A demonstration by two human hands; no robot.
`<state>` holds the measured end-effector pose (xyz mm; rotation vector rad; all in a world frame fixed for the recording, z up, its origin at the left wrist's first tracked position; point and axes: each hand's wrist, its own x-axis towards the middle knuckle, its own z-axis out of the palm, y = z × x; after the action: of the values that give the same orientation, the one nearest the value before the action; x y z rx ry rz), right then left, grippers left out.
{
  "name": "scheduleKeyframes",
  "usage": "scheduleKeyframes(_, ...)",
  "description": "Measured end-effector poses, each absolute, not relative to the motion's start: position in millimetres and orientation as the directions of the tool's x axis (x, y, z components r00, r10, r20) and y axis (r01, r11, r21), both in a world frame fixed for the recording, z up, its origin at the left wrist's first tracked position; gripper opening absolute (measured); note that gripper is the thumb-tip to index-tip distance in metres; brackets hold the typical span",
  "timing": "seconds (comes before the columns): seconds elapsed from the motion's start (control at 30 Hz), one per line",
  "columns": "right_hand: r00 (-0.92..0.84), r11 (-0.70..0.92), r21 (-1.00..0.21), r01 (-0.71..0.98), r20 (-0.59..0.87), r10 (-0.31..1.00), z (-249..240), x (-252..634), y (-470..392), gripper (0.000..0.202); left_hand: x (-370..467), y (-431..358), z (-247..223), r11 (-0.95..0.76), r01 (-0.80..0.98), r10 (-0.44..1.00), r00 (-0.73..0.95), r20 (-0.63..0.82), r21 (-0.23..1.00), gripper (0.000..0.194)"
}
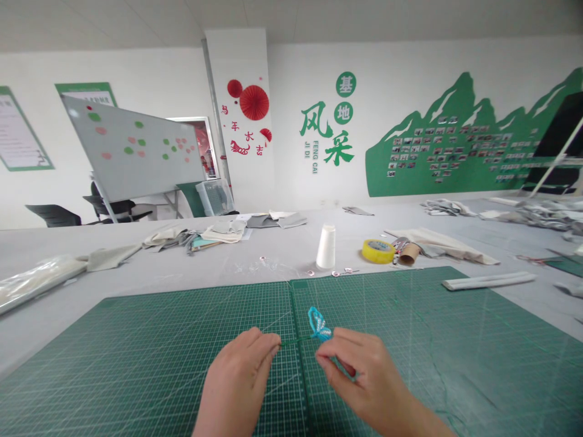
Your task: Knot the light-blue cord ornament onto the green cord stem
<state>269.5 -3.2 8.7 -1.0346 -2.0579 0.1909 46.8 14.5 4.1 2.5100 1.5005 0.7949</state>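
A small turquoise-blue knotted cord piece [319, 326] with pale beads or stitches, shaped like looped wings, is held above the mats by my right hand [359, 364]. Its lower edge meets my curled fingers, which partly hide it. My left hand [248, 370] is closed in a pinch on a thin green cord [290, 344]. This cord stretches across the short gap between my hands toward the blue piece. Both hands are over the green cutting mats [182, 340], close to the seam where the two mats meet.
Beyond the mats stand a white thread cone [326, 247], a yellow tape roll [378, 250] and a brown cardboard tube [409, 254]. A rolled pale cloth [489, 280] rests on the right mat's far edge. Fabric scraps [225, 230] lie farther back. Loose green cord trails over the right mat.
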Motion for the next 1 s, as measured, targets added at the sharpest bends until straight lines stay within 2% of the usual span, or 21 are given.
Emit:
scheduleKeyframes(0.13,-0.350,0.666,-0.448,0.596,0.601,0.718,7.5,266.6,-2.4,0.021,45.7,14.7,2.9,-0.446,0.750,0.891,0.321,0.320,0.489,0.028)
scheduleKeyframes(0.33,-0.356,0.660,-0.461,0.593,0.584,0.729,3.7,265.4,-3.4,0.023,47.0,14.3,3.9,-0.361,0.731,0.932,0.266,0.246,0.579,0.027)
scheduleKeyframes(0.57,-0.339,0.629,-0.506,0.590,0.553,0.761,-1.2,265.6,-1.6,0.025,49.0,15.2,9.0,-0.330,0.658,0.944,0.231,0.236,0.677,0.025)
scheduleKeyframes(0.8,-0.277,0.551,-0.635,0.541,0.485,0.830,-3.1,265.2,1.2,0.023,48.3,15.9,11.1,-0.384,0.539,0.920,0.293,0.260,0.750,0.022)
scheduleKeyframes(0.9,-0.222,0.498,-0.693,0.521,0.454,0.863,-5.0,266.6,4.1,0.030,49.8,15.8,14.1,-0.420,0.500,0.900,0.337,0.277,0.757,0.021)
scheduleKeyframes(1.0,-0.215,0.461,-0.790,0.405,0.408,0.887,-4.7,268.3,7.5,0.028,50.4,15.7,16.5,-0.478,0.482,0.866,0.399,0.302,0.734,0.021)
